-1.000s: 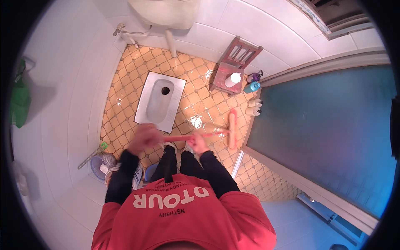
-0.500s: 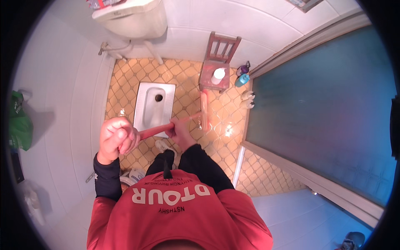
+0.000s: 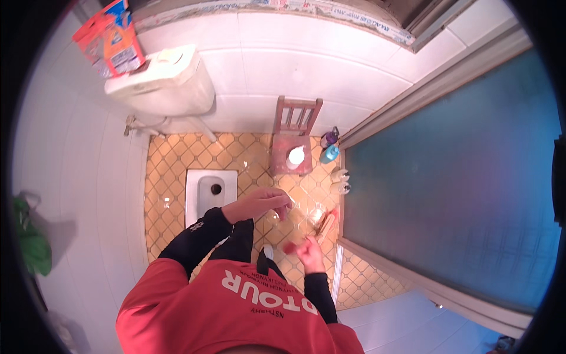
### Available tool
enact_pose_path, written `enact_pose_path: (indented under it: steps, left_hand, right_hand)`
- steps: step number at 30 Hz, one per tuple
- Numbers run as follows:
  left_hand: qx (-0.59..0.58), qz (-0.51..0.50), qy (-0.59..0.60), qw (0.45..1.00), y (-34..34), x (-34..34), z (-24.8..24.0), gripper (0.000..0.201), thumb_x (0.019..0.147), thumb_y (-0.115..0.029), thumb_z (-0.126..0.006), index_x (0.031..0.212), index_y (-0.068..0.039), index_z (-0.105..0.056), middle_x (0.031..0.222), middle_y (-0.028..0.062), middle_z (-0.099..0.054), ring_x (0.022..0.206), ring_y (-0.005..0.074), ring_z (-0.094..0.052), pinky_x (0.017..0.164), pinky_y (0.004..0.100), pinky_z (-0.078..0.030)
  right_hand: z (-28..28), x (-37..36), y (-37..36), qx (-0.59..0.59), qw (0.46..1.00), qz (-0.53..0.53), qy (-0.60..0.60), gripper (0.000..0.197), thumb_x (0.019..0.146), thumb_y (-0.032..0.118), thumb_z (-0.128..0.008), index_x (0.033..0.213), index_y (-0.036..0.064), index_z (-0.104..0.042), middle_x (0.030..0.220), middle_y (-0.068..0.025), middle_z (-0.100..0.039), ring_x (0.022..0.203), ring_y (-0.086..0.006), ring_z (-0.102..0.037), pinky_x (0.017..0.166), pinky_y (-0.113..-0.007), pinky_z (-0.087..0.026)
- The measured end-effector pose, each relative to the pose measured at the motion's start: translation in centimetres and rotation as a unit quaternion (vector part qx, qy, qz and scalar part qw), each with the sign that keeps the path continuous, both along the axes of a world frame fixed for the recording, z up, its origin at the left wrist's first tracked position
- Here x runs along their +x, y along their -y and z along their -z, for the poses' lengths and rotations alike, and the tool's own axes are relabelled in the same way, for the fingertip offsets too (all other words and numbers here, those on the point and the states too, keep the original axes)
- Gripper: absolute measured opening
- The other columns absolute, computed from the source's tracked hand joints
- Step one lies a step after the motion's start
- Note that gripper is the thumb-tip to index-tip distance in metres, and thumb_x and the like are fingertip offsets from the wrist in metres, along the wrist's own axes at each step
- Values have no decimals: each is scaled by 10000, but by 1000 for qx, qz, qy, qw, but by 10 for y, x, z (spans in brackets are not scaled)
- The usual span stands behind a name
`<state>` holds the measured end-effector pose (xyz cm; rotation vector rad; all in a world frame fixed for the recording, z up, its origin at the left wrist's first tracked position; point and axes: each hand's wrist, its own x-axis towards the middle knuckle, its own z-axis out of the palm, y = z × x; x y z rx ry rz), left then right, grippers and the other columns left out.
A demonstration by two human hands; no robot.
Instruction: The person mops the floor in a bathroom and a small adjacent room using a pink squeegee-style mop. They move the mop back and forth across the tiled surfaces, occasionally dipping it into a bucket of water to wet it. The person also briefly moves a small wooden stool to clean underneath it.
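Observation:
My right hand (image 3: 310, 255) is closed around the red handle of a broom (image 3: 326, 224) at the lower middle right. The handle's end sticks out to the left of the fist. Its long orange-red head, with brownish bristles along it, lies beyond the hand near the glass partition. My left hand (image 3: 266, 203) is off the handle, held above the floor to the upper left of the right hand. Its fingers hang loosely bent and apart from the broom, with nothing visible in them.
A white squat toilet (image 3: 193, 197) is set in the tiled floor, left of my hands. Ahead stands a small wooden chair (image 3: 283, 144) bearing a white bottle (image 3: 296, 156). Several bottles (image 3: 330, 154) line the frosted glass partition (image 3: 448, 159). A cistern (image 3: 177, 88) hangs at upper left.
My left hand has let go of the handle and moved right. My right hand has moved right and down with the broom, whose head has swung toward the partition. The view has shifted upward.

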<state>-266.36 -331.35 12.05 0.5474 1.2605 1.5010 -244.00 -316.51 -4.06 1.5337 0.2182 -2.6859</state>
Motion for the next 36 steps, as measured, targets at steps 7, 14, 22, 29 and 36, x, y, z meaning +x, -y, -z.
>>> enact_pose_path:
  steps: [7,14,22,29,36]
  left_hand:
    - [-251,-34,-389,886,-68,-180,165,180,761,-203,-541,775,-25,-560,713,102,-584,677,192,-575,627,306,-448]
    - [-354,-68,-697,620,-154,-302,248,392,691,-180,-568,1042,-36,-470,1047,107,-488,973,270,-481,745,391,-431]
    - [-377,29,-751,541,-210,-337,274,400,716,-202,-526,1080,-46,-475,1055,85,-487,1010,260,-450,771,366,-398]
    - [-467,209,-773,376,-188,-353,311,288,722,-181,-502,980,-63,-548,1000,65,-521,948,234,-480,753,342,-388]
    - [-480,57,-678,554,-126,-358,298,175,715,-150,-570,844,-35,-541,920,131,-552,922,267,-535,723,354,-443]
  right_hand:
    - [-31,55,-64,-69,996,-53,8,160,848,165,-441,807,12,-463,677,-41,-488,557,-124,-486,500,-201,-444]
    - [-64,74,-32,14,925,-269,267,169,822,143,-473,956,45,-440,796,-76,-534,591,-159,-505,489,-274,-447]
    - [-57,26,-4,36,913,-232,332,177,802,73,-449,965,34,-392,741,-77,-486,469,-127,-434,393,-263,-408]
    - [-53,20,-12,34,906,-245,344,159,779,74,-448,923,37,-392,717,-64,-473,457,-118,-417,401,-257,-400]
    - [-54,14,10,94,883,-297,352,185,761,59,-469,925,32,-386,665,-66,-481,442,-132,-442,379,-263,-402]
